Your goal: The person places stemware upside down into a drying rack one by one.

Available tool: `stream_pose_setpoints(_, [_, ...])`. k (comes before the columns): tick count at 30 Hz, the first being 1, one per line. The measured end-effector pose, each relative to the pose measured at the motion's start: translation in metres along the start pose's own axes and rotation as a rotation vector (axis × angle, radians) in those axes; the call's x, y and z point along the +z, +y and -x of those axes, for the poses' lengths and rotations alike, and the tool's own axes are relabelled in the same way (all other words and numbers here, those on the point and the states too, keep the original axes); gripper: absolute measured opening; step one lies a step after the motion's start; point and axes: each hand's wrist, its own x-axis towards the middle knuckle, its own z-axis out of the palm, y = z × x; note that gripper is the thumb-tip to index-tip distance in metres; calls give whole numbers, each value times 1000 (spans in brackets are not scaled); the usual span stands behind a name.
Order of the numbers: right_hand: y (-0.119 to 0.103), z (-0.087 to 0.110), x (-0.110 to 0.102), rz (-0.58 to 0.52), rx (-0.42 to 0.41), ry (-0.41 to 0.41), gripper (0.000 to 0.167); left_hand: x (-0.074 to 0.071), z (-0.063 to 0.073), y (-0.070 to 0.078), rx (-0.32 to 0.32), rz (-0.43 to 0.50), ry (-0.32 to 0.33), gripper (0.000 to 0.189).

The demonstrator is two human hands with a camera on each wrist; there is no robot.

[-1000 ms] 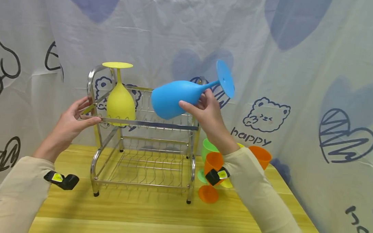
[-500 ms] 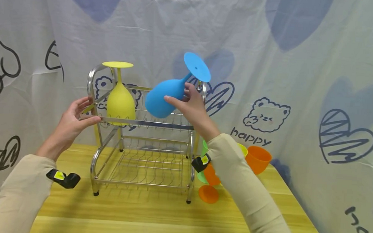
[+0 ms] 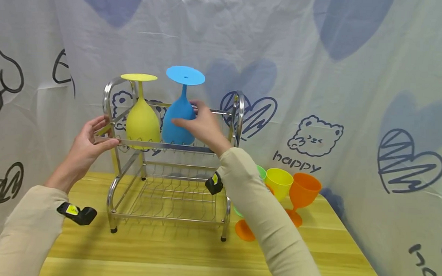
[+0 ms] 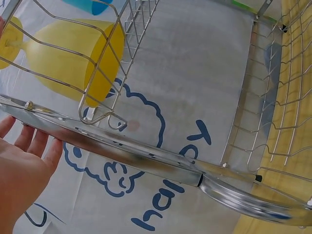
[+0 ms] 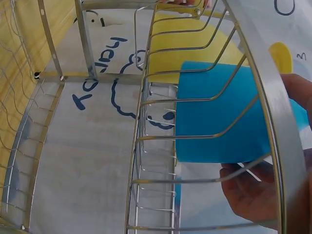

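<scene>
A blue plastic goblet [image 3: 173, 110] stands upside down, nearly upright, on the upper tier of a metal dish rack [image 3: 177, 146]. My right hand [image 3: 208, 125] grips its bowl from the right, thumb in front. In the right wrist view the goblet's rim [image 5: 183, 117] lies inside the wire basket; whether it rests fully on the wires I cannot tell. Left of it, close by, a yellow goblet [image 3: 142, 121] also stands upside down. My left hand [image 3: 87, 141] holds the rack's left end at the upper tier, thumb on the front rail, fingers behind.
Right of the rack, upright goblets stand on the wooden table [image 3: 158, 253]: an orange one [image 3: 305, 189], a yellow one [image 3: 279, 182] and a green one [image 3: 261, 172]. Another orange base [image 3: 244, 231] shows beside my sleeve, which hides the rest. A printed curtain hangs behind.
My right hand has carried the blue goblet leftward and turned it from a slant to upside down, next to the yellow goblet. My left hand has stayed on the rack.
</scene>
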Motion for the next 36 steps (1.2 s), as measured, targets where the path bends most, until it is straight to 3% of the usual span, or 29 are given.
stream_pose_setpoints(8, [1,-13,3,71,87,-87,78,0,-1,0,1,-13,1,75])
stream_pose_setpoints(16, [7,-21,2,62,180,-136,82,0,-1,0,4,-17,8,74])
stream_pose_setpoints(22, [7,-22,3,88,170,-205,80,1,0,-1,7,-16,15,74])
stream_pose_setpoints(29, [6,-20,2,90,190,-212,90,1,1,-1,19,-27,20,73])
stream_pose_setpoints(36, [4,-16,-2,172,141,-250,94,2,1,-2,11,-48,21,73])
